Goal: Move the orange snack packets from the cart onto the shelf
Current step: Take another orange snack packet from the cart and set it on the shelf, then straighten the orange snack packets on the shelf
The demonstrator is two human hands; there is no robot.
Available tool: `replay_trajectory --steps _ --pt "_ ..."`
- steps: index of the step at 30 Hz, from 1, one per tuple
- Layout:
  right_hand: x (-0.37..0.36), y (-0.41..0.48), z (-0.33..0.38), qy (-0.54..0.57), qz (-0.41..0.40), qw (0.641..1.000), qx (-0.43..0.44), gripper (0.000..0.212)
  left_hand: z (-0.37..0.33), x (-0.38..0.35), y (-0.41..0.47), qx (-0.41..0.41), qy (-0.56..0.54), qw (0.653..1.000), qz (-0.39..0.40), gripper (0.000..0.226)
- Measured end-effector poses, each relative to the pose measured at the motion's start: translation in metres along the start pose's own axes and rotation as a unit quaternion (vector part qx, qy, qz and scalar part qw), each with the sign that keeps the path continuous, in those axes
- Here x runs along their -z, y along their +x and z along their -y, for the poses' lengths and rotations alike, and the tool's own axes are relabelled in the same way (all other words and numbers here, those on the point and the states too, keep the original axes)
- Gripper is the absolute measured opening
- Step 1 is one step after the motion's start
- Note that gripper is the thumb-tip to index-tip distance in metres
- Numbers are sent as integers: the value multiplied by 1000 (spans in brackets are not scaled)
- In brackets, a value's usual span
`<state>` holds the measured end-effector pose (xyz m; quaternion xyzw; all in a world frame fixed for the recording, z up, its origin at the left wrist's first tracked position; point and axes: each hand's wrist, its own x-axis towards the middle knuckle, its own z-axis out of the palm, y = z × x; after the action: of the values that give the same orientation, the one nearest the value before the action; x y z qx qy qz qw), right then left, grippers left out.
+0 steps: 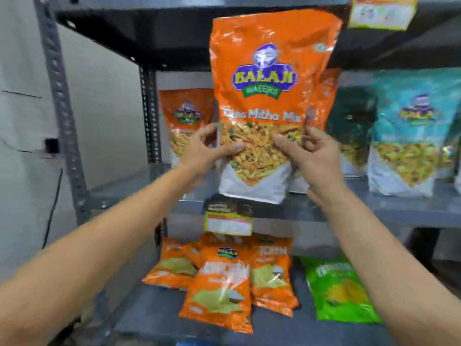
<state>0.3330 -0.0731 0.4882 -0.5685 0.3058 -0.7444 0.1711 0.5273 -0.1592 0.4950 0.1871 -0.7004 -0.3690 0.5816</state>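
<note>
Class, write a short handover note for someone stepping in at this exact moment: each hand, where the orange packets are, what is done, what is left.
Left hand and right hand: both grip the big orange packet by its lower sides, upright, above the front of the middle shelf.
Done: one orange packet already stands at the back left of that shelf.
Left: set the held packet down. The cart is out of view, so any remaining stock cannot be told.
</note>
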Motion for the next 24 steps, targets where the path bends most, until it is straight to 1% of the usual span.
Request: replay_trajectory --steps 3,6,9,13,14,17,19,20,22,24 --pt "-57 27 -31 28 26 999 -33 19 13 57 22 -2 18 999 -33 50" --pt "-96 50 -64 32 53 995 -78 23 32 95 40 3 20 998 -54 56" --pt "-119 67 -98 21 70 992 -106 20 56 121 53 28 33 997 -68 65" --pt "-130 69 -142 -2 87 986 -140 19 92 135 55 75 31 995 -59 69" --pt "-130 68 -150 0 81 985 -150 21 98 138 54 86 27 994 -65 72" --pt "-128 74 -156 25 27 979 -201 42 104 150 54 100 33 991 -87 82" --pt "-126 78 -156 55 -7 968 -244 33 104 153 51 113 54 988 -86 85" --pt "-125 77 -157 55 -4 966 -252 28 104 151 49 119 71 988 -73 87" --pt "-127 73 -161 7 26 973 -230 25 106 146 45 122 119 985 -34 88" --pt "-131 70 -164 -34 50 980 -188 24 110 147 45 124 141 982 -24 88"
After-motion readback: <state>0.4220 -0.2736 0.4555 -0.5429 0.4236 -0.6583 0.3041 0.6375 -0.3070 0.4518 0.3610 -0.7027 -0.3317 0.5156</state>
